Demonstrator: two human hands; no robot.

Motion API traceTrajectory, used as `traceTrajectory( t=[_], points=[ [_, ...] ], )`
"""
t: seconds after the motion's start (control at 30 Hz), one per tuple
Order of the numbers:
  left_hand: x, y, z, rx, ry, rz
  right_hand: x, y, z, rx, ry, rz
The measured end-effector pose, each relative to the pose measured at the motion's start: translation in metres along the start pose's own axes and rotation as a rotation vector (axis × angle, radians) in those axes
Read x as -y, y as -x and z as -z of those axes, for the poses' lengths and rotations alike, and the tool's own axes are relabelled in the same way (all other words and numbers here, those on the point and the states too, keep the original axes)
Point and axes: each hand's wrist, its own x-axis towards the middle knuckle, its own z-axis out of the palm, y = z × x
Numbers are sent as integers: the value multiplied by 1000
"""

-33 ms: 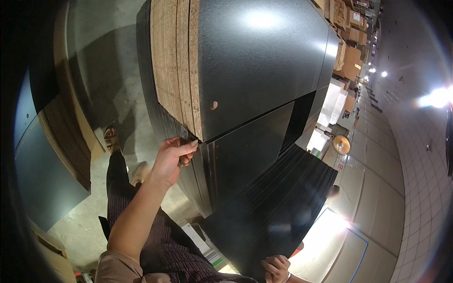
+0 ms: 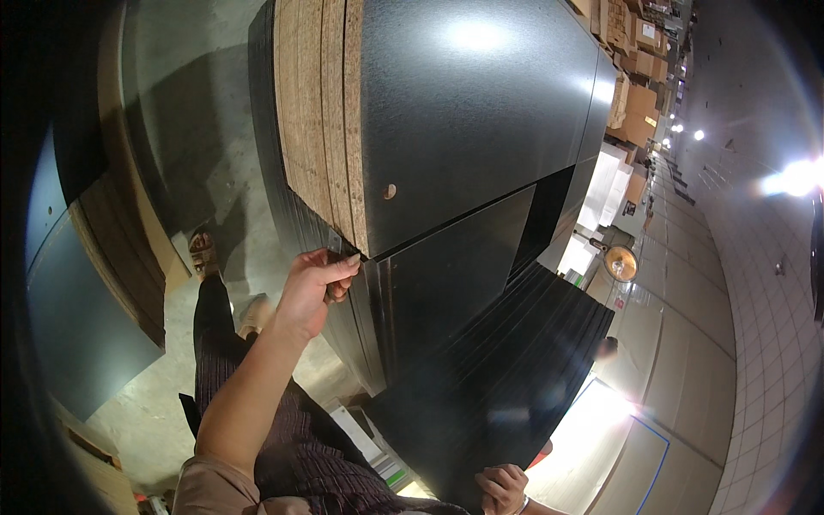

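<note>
Large black panels [image 2: 481,112] with raw brown board edges are stacked at the upper middle. Below them lies another stack of black panels [image 2: 446,275], set at a slight offset. My left hand [image 2: 319,285] is closed at the corner where the two stacks meet, thumb and fingers pinching the edge of a black panel. Its fingertips are partly hidden. Down at the bottom, my right hand [image 2: 502,487] has its fingers curled over the edge of a dark black panel [image 2: 506,369] that slopes toward me; its wrist is cut off by the frame.
More brown-edged panels [image 2: 86,300] stand at the left. Concrete floor [image 2: 172,378] runs between the stacks. Cardboard boxes [image 2: 639,112] line the upper right, near a round lamp [image 2: 620,263]. A white lit surface [image 2: 575,438] lies at the lower right.
</note>
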Motion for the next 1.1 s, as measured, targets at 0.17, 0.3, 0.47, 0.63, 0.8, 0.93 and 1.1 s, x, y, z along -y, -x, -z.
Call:
traceTrajectory(
  t=[0.17,0.3,0.47,0.63,0.8,0.93,1.1],
  points=[
    [1,2,-3,-13,58,17,-3,6,-5,-4,7,2],
    [3,2,-1,-21,84,18,3,-6,0,-7,-20,-6],
    [7,2,0,-33,89,8,-3,5,-8,-4,18,2],
    [4,-2,1,-22,85,-13,2,-3,-5,-4,-14,-7],
    [11,-5,5,-37,100,-75,1,0,-10,-19,-1,-3],
    [21,-7,13,-50,31,-157,3,-5,-9,-24,-22,-5],
    [24,-9,12,-87,-96,-211,4,-6,-7,-21,-24,1]
  ],
)
